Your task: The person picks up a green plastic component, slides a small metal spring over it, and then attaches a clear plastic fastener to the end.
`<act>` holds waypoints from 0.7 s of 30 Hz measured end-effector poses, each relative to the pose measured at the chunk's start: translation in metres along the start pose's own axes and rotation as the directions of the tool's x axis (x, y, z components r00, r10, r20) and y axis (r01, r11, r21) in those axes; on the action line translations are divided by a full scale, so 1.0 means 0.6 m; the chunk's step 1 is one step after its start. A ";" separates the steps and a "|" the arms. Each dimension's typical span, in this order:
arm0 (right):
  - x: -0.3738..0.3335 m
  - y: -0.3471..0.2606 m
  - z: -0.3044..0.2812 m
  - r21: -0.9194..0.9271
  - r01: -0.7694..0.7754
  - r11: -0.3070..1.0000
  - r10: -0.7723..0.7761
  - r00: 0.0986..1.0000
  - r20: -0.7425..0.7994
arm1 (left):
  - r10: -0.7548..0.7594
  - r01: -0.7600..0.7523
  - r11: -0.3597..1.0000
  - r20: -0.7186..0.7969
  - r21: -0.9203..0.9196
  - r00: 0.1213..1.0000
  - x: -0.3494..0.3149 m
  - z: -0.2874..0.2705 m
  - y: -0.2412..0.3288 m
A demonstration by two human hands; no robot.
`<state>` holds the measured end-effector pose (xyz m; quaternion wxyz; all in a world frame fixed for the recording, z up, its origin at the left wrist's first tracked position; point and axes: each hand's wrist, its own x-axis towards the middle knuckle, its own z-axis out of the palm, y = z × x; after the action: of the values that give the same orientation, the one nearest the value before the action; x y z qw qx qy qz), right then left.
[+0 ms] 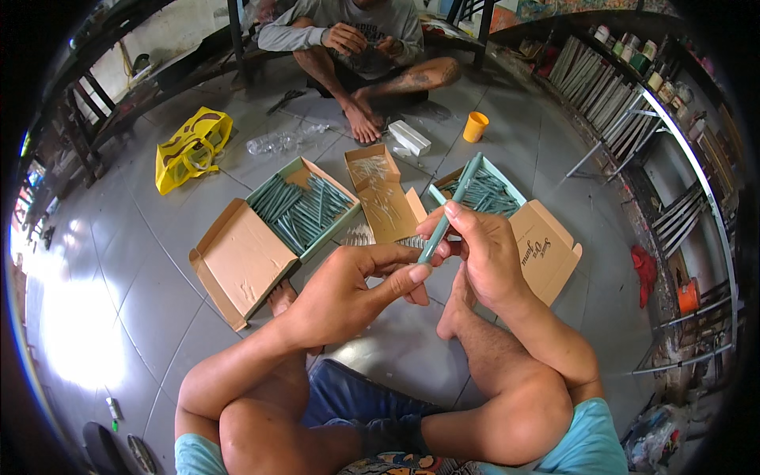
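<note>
Both of my hands are raised in front of me around one slim teal pen (453, 207), which slants up and to the right. My right hand (487, 257) pinches its middle between thumb and fingers. At its lower end, my left hand (360, 289) closes thumb and fingers on the tip; the fingertips partly hide each other there. Beyond my left hand, an open box (355, 207) is full of similar teal pens (305, 207). A second open box (514, 184) of teal pens lies behind my right hand. Between them sits a shallow cardboard box (366, 178) with small thin pale pieces (378, 198).
Across from me, a person (368, 39) sits cross-legged, hands together. A yellow bag (192, 146), clear plastic (289, 140), a white carton (410, 137) and an orange cup (475, 127) are on the grey tiles. A cluttered rack (633, 95) lines the right side.
</note>
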<state>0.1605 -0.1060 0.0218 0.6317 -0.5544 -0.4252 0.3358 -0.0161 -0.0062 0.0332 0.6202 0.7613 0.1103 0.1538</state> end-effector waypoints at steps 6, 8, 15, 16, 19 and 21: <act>-0.006 -0.004 -0.001 -0.039 0.029 0.999 -0.026 0.997 0.079 | -0.067 0.080 0.989 0.097 -0.127 0.993 0.002 -0.005 -0.010; -0.010 -0.003 0.007 -0.085 0.062 0.994 -0.049 0.987 0.153 | -0.016 0.023 0.989 0.043 -0.149 0.999 0.003 -0.004 -0.021; -0.013 -0.008 0.006 -0.042 0.005 0.999 -0.001 0.996 0.091 | -0.032 0.034 0.998 0.036 -0.045 0.999 0.005 -0.009 -0.006; -0.012 -0.009 0.004 -0.042 0.020 0.999 -0.017 0.998 0.067 | -0.031 0.032 0.999 0.037 -0.032 0.999 0.004 -0.010 -0.004; -0.007 -0.011 -0.003 -0.001 0.022 1.000 -0.022 1.000 -0.008 | -0.031 0.031 1.000 0.047 0.002 0.998 0.004 -0.011 -0.002; -0.003 -0.011 -0.010 0.085 -0.029 0.996 0.034 0.998 -0.059 | -0.036 0.035 0.999 0.061 0.016 0.997 0.005 -0.013 -0.003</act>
<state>0.1648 -0.1114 0.0280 0.6617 -0.5439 -0.3826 0.3463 -0.0163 0.0020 0.0330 0.6201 0.7682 0.1060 0.1185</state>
